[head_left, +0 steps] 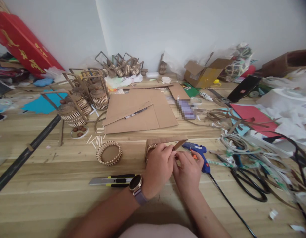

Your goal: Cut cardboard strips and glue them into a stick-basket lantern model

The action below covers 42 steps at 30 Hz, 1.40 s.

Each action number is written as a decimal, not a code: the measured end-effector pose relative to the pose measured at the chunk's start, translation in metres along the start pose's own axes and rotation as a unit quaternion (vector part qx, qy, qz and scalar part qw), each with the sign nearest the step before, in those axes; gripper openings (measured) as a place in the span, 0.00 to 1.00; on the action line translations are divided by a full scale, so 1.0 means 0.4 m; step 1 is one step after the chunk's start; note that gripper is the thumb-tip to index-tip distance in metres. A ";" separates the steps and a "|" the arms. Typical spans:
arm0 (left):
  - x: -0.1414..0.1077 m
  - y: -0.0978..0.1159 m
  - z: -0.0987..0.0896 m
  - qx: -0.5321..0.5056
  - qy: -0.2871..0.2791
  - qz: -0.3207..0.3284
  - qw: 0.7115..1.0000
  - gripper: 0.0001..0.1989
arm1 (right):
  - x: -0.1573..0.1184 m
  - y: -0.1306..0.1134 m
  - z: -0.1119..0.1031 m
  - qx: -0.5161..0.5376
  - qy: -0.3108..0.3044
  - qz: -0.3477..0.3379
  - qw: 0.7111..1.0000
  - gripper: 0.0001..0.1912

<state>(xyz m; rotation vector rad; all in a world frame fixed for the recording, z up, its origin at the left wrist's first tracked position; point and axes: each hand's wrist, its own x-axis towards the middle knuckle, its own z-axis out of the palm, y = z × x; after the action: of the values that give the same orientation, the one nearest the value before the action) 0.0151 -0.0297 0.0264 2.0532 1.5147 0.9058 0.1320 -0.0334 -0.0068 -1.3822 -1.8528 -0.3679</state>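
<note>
Baskets (72, 115) with handles stand at the left of our desk (44, 205), looking finished, while a woven ring (110, 162) near us has no handle. The piece before us looks part-built: its brown strip (165, 140) bends around a woven rim (150, 150). Our left hand (158, 168) is clamped on the strip's near end; our right hand (189, 168) meets it there, but we cannot tell whether its fingertips are closed.
</note>
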 end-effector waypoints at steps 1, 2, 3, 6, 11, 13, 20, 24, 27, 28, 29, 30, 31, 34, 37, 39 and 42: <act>0.000 0.000 0.000 0.002 0.003 0.000 1.000 0.12 | -0.002 0.002 0.001 0.005 0.002 -0.002 1.000 0.13; -0.001 0.001 0.001 0.003 0.005 -0.001 1.000 0.12 | -0.004 0.004 0.003 0.014 0.001 -0.002 1.000 0.12; -0.001 0.002 0.000 0.004 0.006 -0.002 1.000 0.12 | -0.006 0.008 0.004 0.026 0.001 -0.002 1.000 0.11; -0.004 0.003 -0.003 -0.008 0.001 0.004 1.000 0.11 | -0.011 0.024 0.005 0.083 -0.012 0.007 0.996 0.09; -0.010 -0.006 -0.014 -0.022 -0.013 0.022 0.999 0.10 | -0.011 0.046 -0.012 0.206 -0.080 0.064 0.973 0.06; -0.011 -0.010 -0.019 -0.018 -0.018 0.025 0.999 0.10 | -0.010 0.048 -0.021 0.283 -0.120 0.121 0.944 0.07; -0.010 -0.002 -0.029 -0.015 -0.043 0.017 0.999 0.10 | -0.017 0.072 -0.016 0.419 -0.138 0.301 0.845 0.15; -0.012 0.002 -0.030 -0.027 -0.037 0.012 0.999 0.10 | -0.006 0.092 -0.014 0.397 -0.127 0.328 0.848 0.17; -0.013 0.001 -0.031 -0.045 -0.027 0.005 0.999 0.10 | 0.011 0.096 -0.021 0.374 -0.125 0.325 0.860 0.20; -0.014 0.001 -0.032 -0.047 -0.025 0.000 0.999 0.11 | 0.017 0.095 -0.025 0.363 -0.121 0.323 0.866 0.21; -0.016 0.001 -0.032 -0.044 -0.025 -0.006 0.999 0.13 | 0.023 0.093 -0.030 0.350 -0.117 0.319 0.873 0.22; -0.021 0.001 -0.033 -0.038 -0.022 -0.011 0.999 0.14 | 0.027 0.090 -0.035 0.337 -0.114 0.315 0.880 0.23; -0.027 0.002 -0.035 -0.029 -0.017 -0.015 0.999 0.15 | 0.031 0.086 -0.041 0.324 -0.113 0.310 0.887 0.24; -0.060 0.009 -0.046 0.005 0.025 0.011 1.000 0.15 | 0.038 0.079 -0.056 0.294 -0.123 0.290 0.902 0.27; -0.106 0.023 -0.083 0.027 0.086 0.089 0.992 0.11 | 0.042 0.084 -0.066 0.282 -0.149 0.268 0.909 0.30; -0.129 0.033 -0.126 0.035 0.135 0.140 0.980 0.09 | 0.050 0.093 -0.072 0.277 -0.161 0.255 0.912 0.30; -0.132 0.034 -0.200 0.030 0.219 0.141 0.965 0.07 | 0.078 0.102 -0.088 0.283 -0.143 0.244 0.917 0.22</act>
<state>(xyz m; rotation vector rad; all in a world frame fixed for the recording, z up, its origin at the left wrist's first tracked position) -0.0434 -0.0870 0.0780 2.2534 1.4879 1.5240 0.1803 -0.0195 0.0301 -1.4554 -1.5689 0.6114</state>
